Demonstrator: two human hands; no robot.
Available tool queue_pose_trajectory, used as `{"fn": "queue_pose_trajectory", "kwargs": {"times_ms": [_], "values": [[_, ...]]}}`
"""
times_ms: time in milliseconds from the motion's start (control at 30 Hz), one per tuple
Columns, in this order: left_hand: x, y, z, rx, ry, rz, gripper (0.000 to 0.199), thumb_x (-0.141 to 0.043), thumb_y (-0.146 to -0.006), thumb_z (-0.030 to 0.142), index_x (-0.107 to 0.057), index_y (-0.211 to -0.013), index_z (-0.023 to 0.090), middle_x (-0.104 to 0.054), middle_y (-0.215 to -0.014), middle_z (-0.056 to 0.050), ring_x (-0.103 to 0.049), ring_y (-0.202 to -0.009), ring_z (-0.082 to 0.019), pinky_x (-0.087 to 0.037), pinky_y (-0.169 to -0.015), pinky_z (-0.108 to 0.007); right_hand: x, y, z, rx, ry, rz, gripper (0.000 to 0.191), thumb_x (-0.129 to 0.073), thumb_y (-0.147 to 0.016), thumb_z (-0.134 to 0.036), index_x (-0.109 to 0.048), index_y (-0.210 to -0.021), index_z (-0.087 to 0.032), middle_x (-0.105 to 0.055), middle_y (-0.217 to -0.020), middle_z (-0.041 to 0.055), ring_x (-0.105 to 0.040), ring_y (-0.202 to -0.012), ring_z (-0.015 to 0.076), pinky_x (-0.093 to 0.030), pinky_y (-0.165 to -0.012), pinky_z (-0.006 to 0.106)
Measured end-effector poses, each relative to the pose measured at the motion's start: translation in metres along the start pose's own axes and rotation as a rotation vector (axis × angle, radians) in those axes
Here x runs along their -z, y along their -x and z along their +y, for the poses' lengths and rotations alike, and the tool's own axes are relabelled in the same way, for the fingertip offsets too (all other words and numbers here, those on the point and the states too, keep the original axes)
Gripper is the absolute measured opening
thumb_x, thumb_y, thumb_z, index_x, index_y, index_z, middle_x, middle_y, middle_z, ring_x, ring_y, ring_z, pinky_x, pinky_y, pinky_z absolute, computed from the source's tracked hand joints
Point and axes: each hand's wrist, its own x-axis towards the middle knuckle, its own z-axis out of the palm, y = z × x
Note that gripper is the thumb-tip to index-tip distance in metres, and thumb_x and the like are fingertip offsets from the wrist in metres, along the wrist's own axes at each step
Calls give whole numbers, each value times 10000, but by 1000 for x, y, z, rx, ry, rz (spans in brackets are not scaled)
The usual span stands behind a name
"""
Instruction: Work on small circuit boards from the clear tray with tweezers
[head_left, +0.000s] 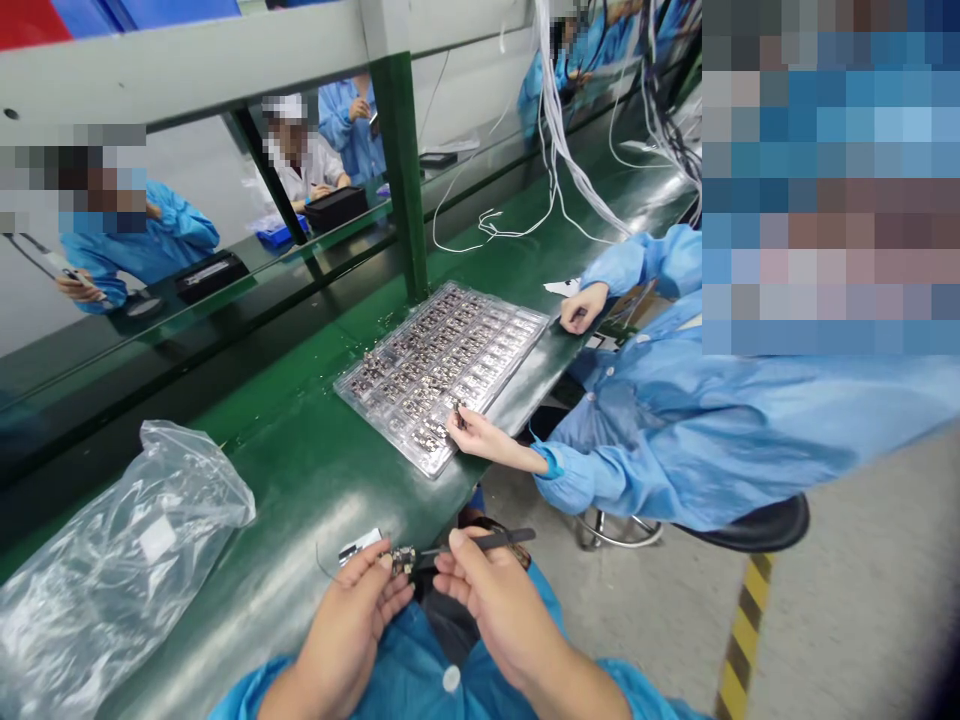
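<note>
Right hand's [495, 610] tweezers [480, 541] apparently touch a circuit board [403, 560].

Blue smock [409, 650], long sleeves [251, 695] — 1 white button [451, 678]

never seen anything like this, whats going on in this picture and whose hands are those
There's no machine here. This single picture comes from a camera worn on a person's head, looking down at their own bare hands. The left hand holds a small circuit board with a thin wire trailing from it, and the right hand holds black tweezers with the tip at the board. On the green bench lie a clear plastic bag and a clear tray of small parts in rows. A co-worker's hand, in a blue sleeve, reaches over the tray's edge. Bundles of white wires lie further along.
</note>
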Motion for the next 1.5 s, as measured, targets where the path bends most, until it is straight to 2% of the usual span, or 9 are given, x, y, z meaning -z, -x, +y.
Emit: {"fn": "queue_pose_trajectory", "kwargs": {"times_ms": [467, 800, 1000, 1100, 1333, 1500], "values": [[-3, 4, 2, -11, 20, -35, 337, -537, -778, 127, -426, -1095, 104, -609, -860, -83, -584, -727, -138, -483, -745, -286, -3, 4, -4, 0, -28, 28, 617, -781, -476, -532, -470, -854, -157, -573, -700, -8, -558, -751, 143, -510, -656, 269], [-2, 7, 3, 24, 80, -11, 378, -511, -782, 93, -398, -1142, 100, -606, -791, -58, -586, -688, -130, -483, -720, -287, -2, 3, -1, 2, -23, 41, 625, -798, -477, -501, -462, -889, -172, -587, -730, -10, -571, -754, 145, -534, -649, 256], [2, 8, 7, 32, 90, -66, 284, -548, -758, 109, -458, -1028, 97, -602, -786, -64, -589, -702, -136, -483, -730, -287, -5, 4, -4, 5, -2, 61, 642, -797, -465, -514, -465, -890, -166, -586, -733, 0, -570, -766, 150, -538, -650, 250], [3, 9, 7, 50, 99, -80, 311, -584, -742, 155, -476, -1030, 107, -605, -787, -68, -591, -702, -144, -487, -723, -297, -7, 4, -5, 0, -4, 69, 649, -802, -448, -514, -473, -886, -166, -584, -731, -3, -570, -761, 148, -538, -643, 244], [1, 8, 4, 87, 150, -70, 284, -536, -784, 220, -477, -1041, 114, -607, -791, -76, -596, -678, -153, -490, -711, -316, -5, 7, 1, -7, 24, 36, 558, -784, -509, -497, -501, -853, -161, -588, -737, -1, -574, -767, 150, -531, -656, 251], [-1, 10, 4, 86, 174, -74, 275, -528, -783, 201, -468, -1037, 114, -613, -817, -88, -601, -684, -152, -484, -724, -310, -7, 7, 8, 3, 57, -35, 484, -753, -569, -495, -538, -831, -149, -603, -797, 21, -570, -836, 166, -506, -757, 287]]}}
